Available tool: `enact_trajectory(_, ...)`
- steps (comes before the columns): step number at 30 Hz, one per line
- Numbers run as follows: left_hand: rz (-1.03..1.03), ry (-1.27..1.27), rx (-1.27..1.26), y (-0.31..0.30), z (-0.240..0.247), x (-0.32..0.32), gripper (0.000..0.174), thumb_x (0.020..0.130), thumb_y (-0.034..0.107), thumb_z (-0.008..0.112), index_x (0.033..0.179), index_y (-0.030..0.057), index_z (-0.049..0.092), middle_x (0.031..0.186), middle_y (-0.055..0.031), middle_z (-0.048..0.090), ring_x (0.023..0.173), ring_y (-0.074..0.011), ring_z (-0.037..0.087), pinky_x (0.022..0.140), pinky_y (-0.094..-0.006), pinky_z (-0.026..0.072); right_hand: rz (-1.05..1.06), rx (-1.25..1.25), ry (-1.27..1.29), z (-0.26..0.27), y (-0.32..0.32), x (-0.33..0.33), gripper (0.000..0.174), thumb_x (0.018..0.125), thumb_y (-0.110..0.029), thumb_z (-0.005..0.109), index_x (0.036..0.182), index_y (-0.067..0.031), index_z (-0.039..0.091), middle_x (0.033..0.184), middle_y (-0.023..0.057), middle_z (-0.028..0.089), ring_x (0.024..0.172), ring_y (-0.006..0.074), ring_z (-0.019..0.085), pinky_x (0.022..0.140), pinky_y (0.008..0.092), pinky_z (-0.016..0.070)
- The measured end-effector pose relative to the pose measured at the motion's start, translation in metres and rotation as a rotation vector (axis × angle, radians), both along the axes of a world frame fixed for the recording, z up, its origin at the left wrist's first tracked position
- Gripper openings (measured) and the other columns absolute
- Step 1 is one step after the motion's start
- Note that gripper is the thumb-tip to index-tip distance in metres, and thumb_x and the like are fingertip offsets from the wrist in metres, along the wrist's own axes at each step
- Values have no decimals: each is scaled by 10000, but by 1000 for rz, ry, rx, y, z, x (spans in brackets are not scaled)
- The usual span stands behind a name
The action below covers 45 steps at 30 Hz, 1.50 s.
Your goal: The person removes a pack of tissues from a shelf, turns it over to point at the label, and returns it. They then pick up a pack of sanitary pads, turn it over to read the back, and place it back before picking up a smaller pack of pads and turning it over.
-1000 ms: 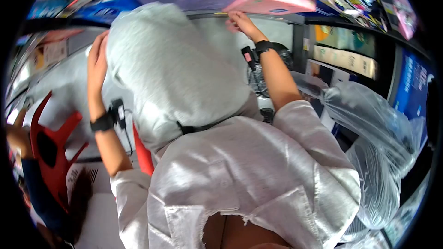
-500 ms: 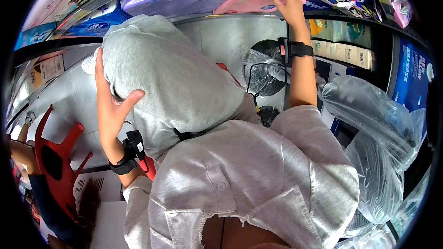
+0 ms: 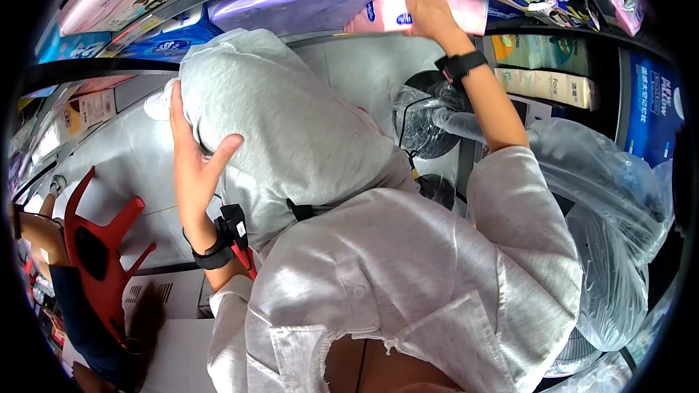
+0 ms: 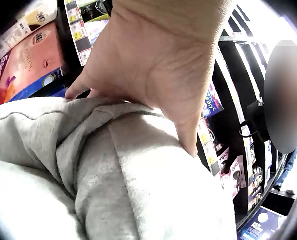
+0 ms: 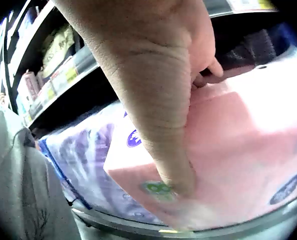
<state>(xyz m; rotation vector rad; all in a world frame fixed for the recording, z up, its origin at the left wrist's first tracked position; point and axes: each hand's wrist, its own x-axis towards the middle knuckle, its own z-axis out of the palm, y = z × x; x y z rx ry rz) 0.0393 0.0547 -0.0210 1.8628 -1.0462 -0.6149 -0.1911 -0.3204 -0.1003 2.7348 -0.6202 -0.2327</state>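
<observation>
Our right hand (image 3: 428, 9) curls its fingers round the pink pack (image 3: 470, 13) — our left hand (image 3: 193, 160) presses the grey bundle (image 3: 291, 124), fingers straight

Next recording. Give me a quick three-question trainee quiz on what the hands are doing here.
1. True or false: the left hand hangs free of the grey bundle.
2. What colour is the pack that the right hand holds?
3. Right beside that pack lies: A a purple pack; B a red chair; C a glass bottle.
Key: 1 false, it presses flat against the bundle; 2 pink; 3 A.
</observation>
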Motion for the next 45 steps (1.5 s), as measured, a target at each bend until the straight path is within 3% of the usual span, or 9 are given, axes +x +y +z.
enact_trajectory(9, 19, -91, -24, 11, 3, -4, 866, 712, 260, 711, 1350, -57, 219, 1387, -240, 266, 1300, -333, 249, 1057, -374, 198, 37, 107, -268, -6, 49, -39, 888, 493, -273, 753, 1244, -19, 355, 1143, 146, 465, 1070, 301, 443, 936, 427, 314)
enact_trajectory(11, 32, -143, -46, 18, 6, -6, 858, 716, 267, 709, 1344, -64, 227, 1381, -246, 274, 1300, -340, 250, 1057, -376, 200, -13, 140, -294, -8, 48, -38, 944, 490, -229, 784, 1290, -70, 310, 1183, 129, 420, 1152, 294, 386, 952, 502, 307)
enact_trajectory(21, 43, -160, -27, 45, 10, -10, 964, 652, 215, 754, 1376, -23, 163, 1414, -232, 208, 1325, -347, 193, 1066, -388, 192, -114, 85, -109, -13, 4, -6, 991, 478, -352, 803, 1285, -40, 319, 1247, 181, 398, 1131, 352, 395, 898, 504, 350)
enact_trajectory(30, 141, -131, -90, 44, 1, -5, 986, 596, 374, 769, 1367, 50, 246, 1405, -216, 222, 1297, -380, 231, 1042, -416, 239, -296, 62, -19, 5, 11, 8, 996, 546, -385, 790, 1328, -50, 272, 1236, 200, 394, 1083, 394, 427, 861, 488, 410)
enact_trajectory(37, 118, -105, -71, 43, 3, 2, 982, 587, 367, 775, 1360, 45, 263, 1404, -212, 232, 1293, -373, 244, 1037, -419, 245, -98, 155, 150, 20, -11, 8, 1105, 456, -459, 810, 1327, -38, 275, 1306, 255, 332, 1150, 419, 394, 934, 446, 383)
enact_trajectory(40, 69, -57, -112, 44, -2, 6, 964, 591, 312, 779, 1359, 35, 264, 1405, -204, 244, 1293, -363, 253, 1039, -412, 244, 1, 88, 122, 12, -24, 3, 1057, 432, -532, 782, 1253, -14, 365, 1099, 253, 537, 996, 415, 523, 886, 454, 411)
enact_trajectory(42, 116, -55, -157, 44, -1, 4, 942, 593, 310, 779, 1350, 38, 288, 1388, -231, 259, 1271, -389, 275, 1030, -413, 253, 79, -22, 19, 7, -30, -5, 683, 567, -483, 727, 1006, -9, 503, 867, 212, 610, 795, 369, 593, 709, 448, 472)
enact_trajectory(44, 88, -39, -182, 43, -4, 0, 935, 592, 287, 780, 1348, 32, 291, 1391, -227, 261, 1274, -382, 275, 1032, -410, 252, -137, 61, 115, 24, -18, -2, 841, 599, -515, 713, 1177, 22, 421, 971, 264, 570, 891, 410, 547, 792, 467, 429)
enact_trajectory(45, 117, -56, -210, 41, -6, 0, 929, 591, 263, 781, 1346, 26, 294, 1394, -223, 262, 1278, -375, 276, 1034, -408, 250, 80, 31, -103, 15, -26, -16, 768, 613, -409, 744, 1164, 24, 430, 961, 245, 580, 884, 406, 549, 787, 455, 435)
